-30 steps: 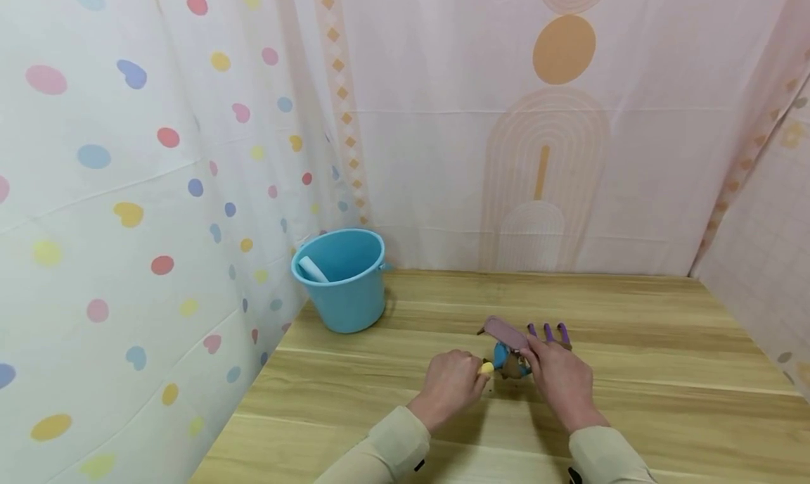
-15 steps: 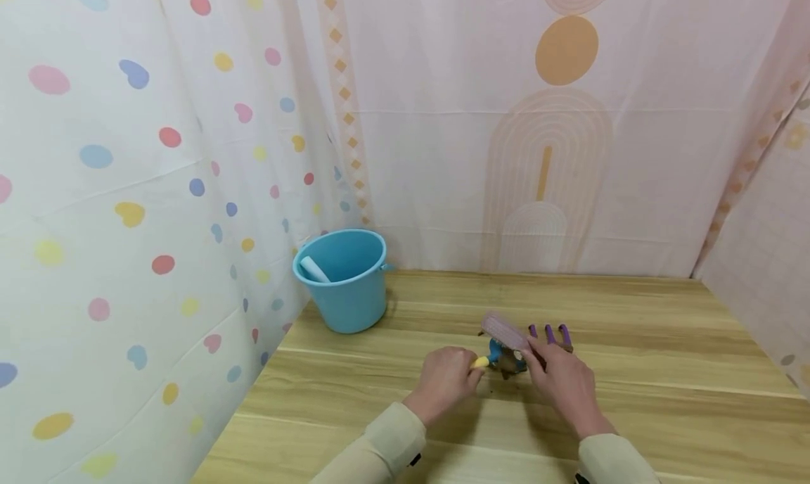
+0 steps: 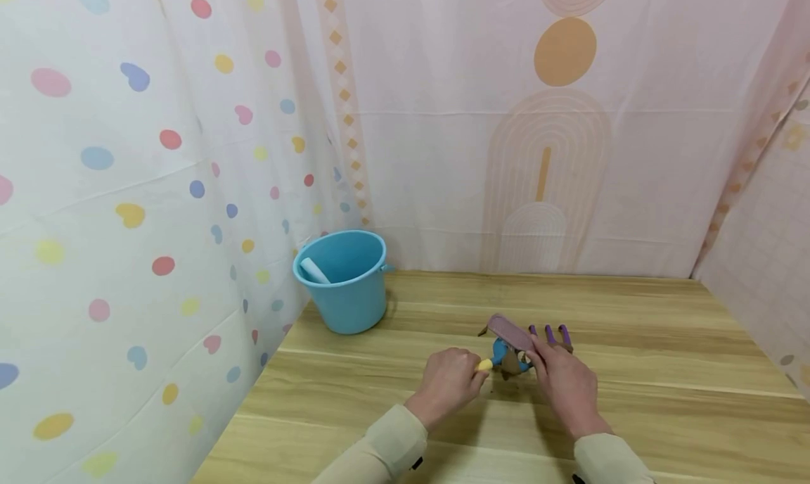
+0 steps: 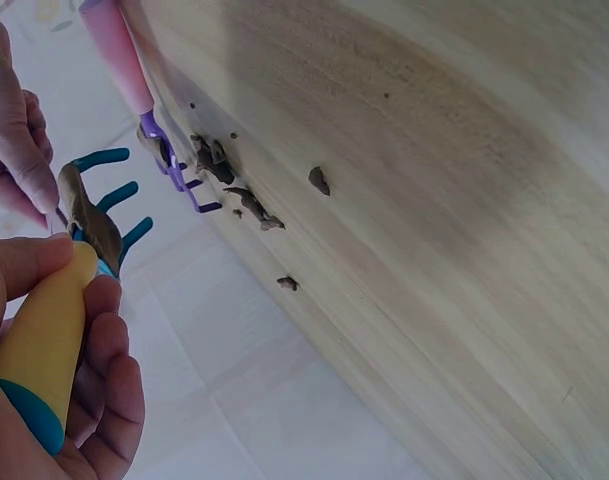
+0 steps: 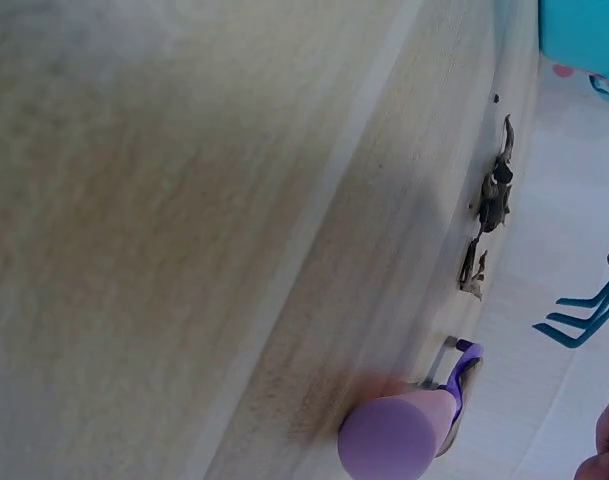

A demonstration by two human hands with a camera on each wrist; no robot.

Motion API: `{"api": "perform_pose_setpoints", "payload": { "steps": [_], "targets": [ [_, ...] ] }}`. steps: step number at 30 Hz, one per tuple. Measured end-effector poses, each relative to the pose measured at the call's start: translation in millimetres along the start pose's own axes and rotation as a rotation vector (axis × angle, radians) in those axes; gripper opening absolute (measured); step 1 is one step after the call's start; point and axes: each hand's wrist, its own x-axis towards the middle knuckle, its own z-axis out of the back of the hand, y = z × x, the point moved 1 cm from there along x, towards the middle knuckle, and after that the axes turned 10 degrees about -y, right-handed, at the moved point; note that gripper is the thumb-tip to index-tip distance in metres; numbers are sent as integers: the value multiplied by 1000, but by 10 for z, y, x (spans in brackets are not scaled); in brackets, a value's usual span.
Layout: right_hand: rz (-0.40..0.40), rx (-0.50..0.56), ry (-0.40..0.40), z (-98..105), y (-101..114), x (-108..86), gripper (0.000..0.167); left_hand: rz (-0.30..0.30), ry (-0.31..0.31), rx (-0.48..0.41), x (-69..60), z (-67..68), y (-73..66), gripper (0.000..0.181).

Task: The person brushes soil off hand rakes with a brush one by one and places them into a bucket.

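Note:
In the head view my left hand (image 3: 448,384) grips a small hand rake by its yellow handle (image 4: 49,340), thumb along the neck. The blue tines (image 4: 119,195) point away, and a brown, mud-like clump (image 4: 92,222) sits among them. My right hand (image 3: 566,382) holds a mauve brush (image 3: 510,332), its flat head over the rake's tines. Most of the brush handle is hidden in that hand. Both tools are above the wooden table. Beyond my right hand lies a second hand rake with purple tines (image 3: 549,335) and a pink-purple handle (image 5: 389,435).
A blue bucket (image 3: 350,307) stands at the table's back left, a white cylindrical piece (image 3: 314,270) showing inside its rim. Brown, dirt-like bits (image 4: 214,160) are scattered on the tabletop (image 3: 354,406) under the tools. Patterned curtains (image 3: 430,174) hang behind and at both sides.
The brush head tilted up and left half a second ago, and has come back down to the right over the rake. My left hand and the rake shifted slightly left, then back.

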Motion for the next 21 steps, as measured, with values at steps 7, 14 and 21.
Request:
{"api": "perform_pose_setpoints", "payload": {
  "steps": [7, 14, 21],
  "targets": [
    [-19, 0, -30, -15, 7, 16, 28, 19, -5, -6, -11, -21, 14, 28],
    [-135, 83, 149, 68, 11, 45, 36, 106, 21, -36, -19, -90, 116, 26],
    [-105, 101, 234, 63, -6, -7, 36, 106, 7, -20, -9, -79, 166, 26]
  ]
}}
